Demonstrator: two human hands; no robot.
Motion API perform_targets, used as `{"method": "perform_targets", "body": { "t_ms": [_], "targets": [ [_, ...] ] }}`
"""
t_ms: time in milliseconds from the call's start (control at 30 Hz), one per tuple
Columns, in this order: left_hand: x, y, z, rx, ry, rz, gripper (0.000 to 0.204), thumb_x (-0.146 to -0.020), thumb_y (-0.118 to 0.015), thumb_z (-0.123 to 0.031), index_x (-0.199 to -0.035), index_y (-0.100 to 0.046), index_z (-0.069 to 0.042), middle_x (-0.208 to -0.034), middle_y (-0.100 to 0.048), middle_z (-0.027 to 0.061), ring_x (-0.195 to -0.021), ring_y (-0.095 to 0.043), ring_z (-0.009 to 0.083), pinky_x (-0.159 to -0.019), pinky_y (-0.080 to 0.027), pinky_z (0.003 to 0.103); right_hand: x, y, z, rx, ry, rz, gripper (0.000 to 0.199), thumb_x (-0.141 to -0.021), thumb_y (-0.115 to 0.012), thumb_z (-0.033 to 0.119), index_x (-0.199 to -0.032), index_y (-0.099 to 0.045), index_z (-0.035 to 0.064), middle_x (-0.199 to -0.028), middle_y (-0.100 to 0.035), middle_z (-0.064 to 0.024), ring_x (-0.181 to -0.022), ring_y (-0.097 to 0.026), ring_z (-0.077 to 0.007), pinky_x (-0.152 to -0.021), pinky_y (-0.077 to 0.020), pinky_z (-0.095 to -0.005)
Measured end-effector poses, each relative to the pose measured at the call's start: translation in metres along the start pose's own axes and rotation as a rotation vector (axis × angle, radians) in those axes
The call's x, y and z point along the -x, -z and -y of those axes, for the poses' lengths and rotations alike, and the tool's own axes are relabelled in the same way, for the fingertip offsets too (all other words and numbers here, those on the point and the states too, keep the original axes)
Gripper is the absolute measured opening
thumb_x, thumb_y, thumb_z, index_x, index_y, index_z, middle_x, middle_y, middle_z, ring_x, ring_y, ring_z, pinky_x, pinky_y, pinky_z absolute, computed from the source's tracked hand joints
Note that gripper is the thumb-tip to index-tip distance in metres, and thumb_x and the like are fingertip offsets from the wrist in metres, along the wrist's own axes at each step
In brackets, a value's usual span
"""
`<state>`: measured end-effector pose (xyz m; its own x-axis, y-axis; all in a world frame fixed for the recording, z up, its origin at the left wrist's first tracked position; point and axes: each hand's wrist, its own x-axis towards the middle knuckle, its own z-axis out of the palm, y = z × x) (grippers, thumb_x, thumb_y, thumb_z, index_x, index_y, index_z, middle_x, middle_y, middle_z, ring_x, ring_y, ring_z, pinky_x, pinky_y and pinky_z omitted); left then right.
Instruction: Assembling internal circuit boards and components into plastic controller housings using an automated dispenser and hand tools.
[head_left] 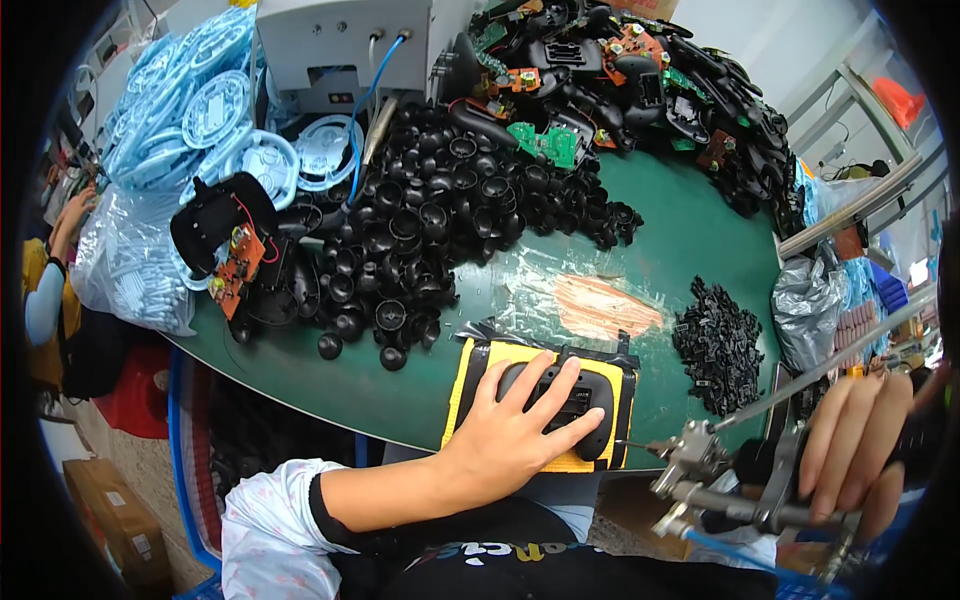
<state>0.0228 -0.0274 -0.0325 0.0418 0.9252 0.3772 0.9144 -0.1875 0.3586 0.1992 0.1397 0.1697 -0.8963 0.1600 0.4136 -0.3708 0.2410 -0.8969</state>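
Note:
A black game controller point(572, 408) lies on a yellow pad point(470, 390) with black strips, at the table's front edge. My left hand point(510, 425) grips it from above, its fingers spread across the shell and bent over it. A recess with small parts shows in the shell between the fingers. At the right, my right hand point(855, 450) is wrapped around the handle of a metal gun-like tool point(695, 455) with a thin nozzle and a blue hose. The nozzle's tip points at the controller's right end, close to the pad's edge. My right thumb is partly hidden.
Black caps point(430, 215) are heaped on the green table point(660, 210). Behind lie controller shells and circuit boards point(545, 145). Small black parts point(718, 345) are piled at the right. An opened controller point(225, 225), pale blue parts point(215, 110) and a metal machine point(340, 40) stand left.

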Motion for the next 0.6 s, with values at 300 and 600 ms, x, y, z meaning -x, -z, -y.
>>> {"method": "perform_targets", "body": {
  "t_ms": [300, 600],
  "targets": [
    [0.0, -0.002, -0.002, 0.044, -0.003, -0.028, 0.048, -0.08, -0.062, -0.014, -0.127, -0.059, -0.026, -0.144, -0.042, 0.0192, -0.129, -0.042, 0.0374, -0.098, -0.035, 0.058, 0.003, -0.058, -0.028, 0.168, 0.323, -0.355, 0.075, -0.091, -0.063, 0.012, -0.148, -0.015, 0.0007, -0.065, -0.055, 0.0006, -0.049, -0.059, -0.0081, -0.05, -0.0548, -0.0178],
    [0.002, -0.001, 0.0, 0.026, 0.008, -0.047, 0.048, -0.078, -0.063, -0.015, -0.125, -0.06, -0.026, -0.142, -0.044, 0.0188, -0.128, -0.043, 0.0365, -0.097, -0.035, 0.056, -0.009, -0.055, -0.035, 0.166, 0.208, -0.161, 0.039, -0.093, -0.061, 0.013, -0.122, -0.036, 0.0046, -0.065, -0.055, -0.0017, -0.051, -0.059, -0.0116, -0.052, -0.0547, -0.0198]
  ]
}}
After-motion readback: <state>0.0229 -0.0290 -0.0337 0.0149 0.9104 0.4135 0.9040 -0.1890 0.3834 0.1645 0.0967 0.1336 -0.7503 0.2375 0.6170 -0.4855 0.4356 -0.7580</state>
